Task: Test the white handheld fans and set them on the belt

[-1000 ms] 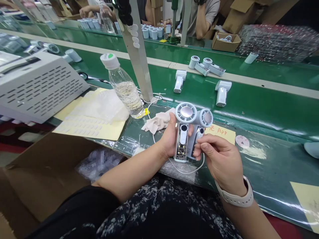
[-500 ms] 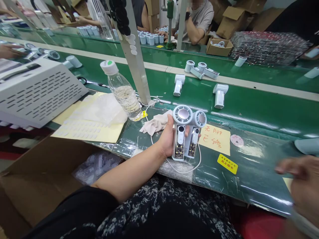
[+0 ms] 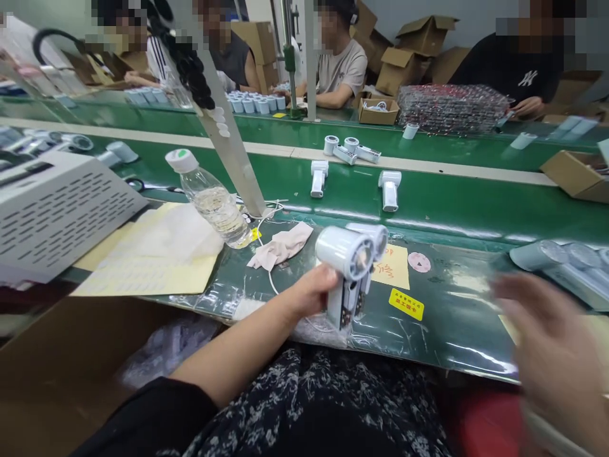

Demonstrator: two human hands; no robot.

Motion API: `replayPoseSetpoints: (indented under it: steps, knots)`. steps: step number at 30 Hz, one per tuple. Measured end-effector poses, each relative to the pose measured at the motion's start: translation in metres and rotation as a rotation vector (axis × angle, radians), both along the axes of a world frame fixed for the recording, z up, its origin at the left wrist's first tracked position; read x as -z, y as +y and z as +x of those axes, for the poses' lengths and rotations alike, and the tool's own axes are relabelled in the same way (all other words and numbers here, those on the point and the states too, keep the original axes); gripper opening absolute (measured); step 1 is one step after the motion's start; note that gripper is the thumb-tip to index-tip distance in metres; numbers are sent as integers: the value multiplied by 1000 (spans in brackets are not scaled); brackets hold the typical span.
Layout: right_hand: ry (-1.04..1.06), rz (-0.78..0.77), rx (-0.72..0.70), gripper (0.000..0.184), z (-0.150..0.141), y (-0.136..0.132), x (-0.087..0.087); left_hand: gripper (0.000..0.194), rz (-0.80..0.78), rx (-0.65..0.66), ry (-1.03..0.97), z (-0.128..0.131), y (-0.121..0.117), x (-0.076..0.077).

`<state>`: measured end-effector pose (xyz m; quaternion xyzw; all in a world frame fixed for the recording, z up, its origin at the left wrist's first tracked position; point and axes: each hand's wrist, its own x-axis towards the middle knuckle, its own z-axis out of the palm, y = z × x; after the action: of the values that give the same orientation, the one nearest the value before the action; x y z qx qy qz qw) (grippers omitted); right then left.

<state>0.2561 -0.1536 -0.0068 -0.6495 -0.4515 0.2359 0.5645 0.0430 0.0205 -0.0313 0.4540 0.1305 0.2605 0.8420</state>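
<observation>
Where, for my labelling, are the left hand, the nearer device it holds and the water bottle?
Left hand [image 3: 314, 292], head view: its middle.
Nearer device [image 3: 337, 251], head view: side of its cylindrical head.
Water bottle [image 3: 215, 205], head view: its clear body.

A factory assembly line: green belt [image 3: 457, 200], workers [image 3: 349, 70] opposite, rows of blue parts [image 3: 249, 105], cardboard boxes [image 3: 259, 47].

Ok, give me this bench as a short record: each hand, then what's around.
Left hand: grips two fans, side by side
Right hand: blurred; cannot tell if it holds anything
Nearest right hand: pale-blue parts
Behind fans: note, partly hidden
Left of fans: cloth, bottle
Right of fans: yellow card
</observation>
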Motion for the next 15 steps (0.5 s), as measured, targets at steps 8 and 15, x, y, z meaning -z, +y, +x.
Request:
replayPoseSetpoints:
  steps: [8, 15]
  knots:
    - [510, -93, -399, 36, -75, 47, 11, 85, 282, -56, 62, -34, -22, -43]
    - [823, -99, -290, 50, -79, 50, 15, 50, -328, -101, -67, -36, -29, -34]
